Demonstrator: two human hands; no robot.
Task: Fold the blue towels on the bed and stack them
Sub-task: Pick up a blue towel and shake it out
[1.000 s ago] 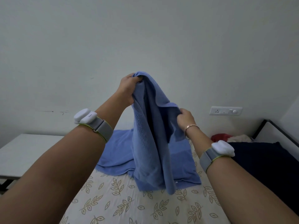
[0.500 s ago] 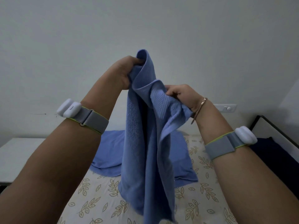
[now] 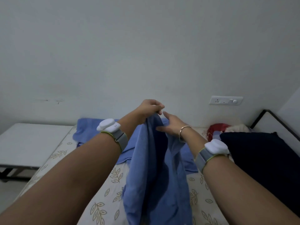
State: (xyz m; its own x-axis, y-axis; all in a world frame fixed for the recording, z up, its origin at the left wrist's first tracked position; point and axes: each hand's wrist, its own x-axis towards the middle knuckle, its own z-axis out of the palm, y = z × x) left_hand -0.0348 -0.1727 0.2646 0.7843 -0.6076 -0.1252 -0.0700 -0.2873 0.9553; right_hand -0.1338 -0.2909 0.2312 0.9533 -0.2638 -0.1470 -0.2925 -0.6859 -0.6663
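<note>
Fingers of the left hand (image 3: 150, 108) are curling round the top of the soft blue terry towel (image 3: 155, 172), pinching it up over the bed, while the right hand (image 3: 170, 125) is lying against the cloth just below with fingers straight and relaxed, gripping nothing. Half a second ago both hands were raised high and the right one was holding an edge; now the arms are lowered, the right has let go and the towel is hanging bunched from one hand, its lower end dropping out of view. That probably means the right hand is feeling along the hem for a corner, so folding proper is not yet begun. Behind it a second blue towel (image 3: 90, 129) is lying spread on the leaf-patterned cream bedsheet (image 3: 103, 208), unfolded. To the right a dark navy blanket (image 3: 259, 159) is taking up bed space, with a red cloth bundle (image 3: 216, 128) beyond it; a white side table (image 3: 30, 143) is standing to the left
</note>
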